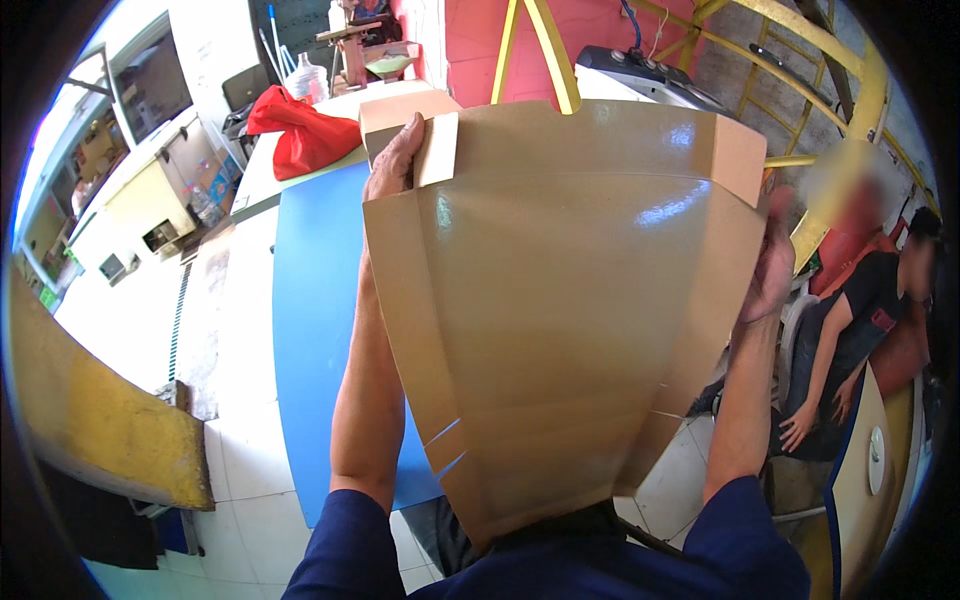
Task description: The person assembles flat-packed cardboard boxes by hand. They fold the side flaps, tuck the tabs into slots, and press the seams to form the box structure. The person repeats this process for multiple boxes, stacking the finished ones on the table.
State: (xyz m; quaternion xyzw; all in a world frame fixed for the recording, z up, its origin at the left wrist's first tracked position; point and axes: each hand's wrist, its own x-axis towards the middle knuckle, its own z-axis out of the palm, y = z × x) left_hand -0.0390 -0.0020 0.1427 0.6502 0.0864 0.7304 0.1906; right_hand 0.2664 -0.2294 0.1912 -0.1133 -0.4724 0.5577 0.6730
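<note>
Head view: a creased brown cardboard sheet (pixel 570 300) held up before the chest.
The left hand (pixel 393 160) has its fingers closed on the upper left flap; the right hand (pixel 768 275) supports the right edge, its fingers too hidden to judge. Level, even pressure should keep the creases from buckling. A red bag (pixel 300 135) lies by the pale bench's (pixel 262 170) near edge; the cardboard partly hides a blue board (pixel 320 300), and a seated person (pixel 865 310) limits room rightward.
</note>
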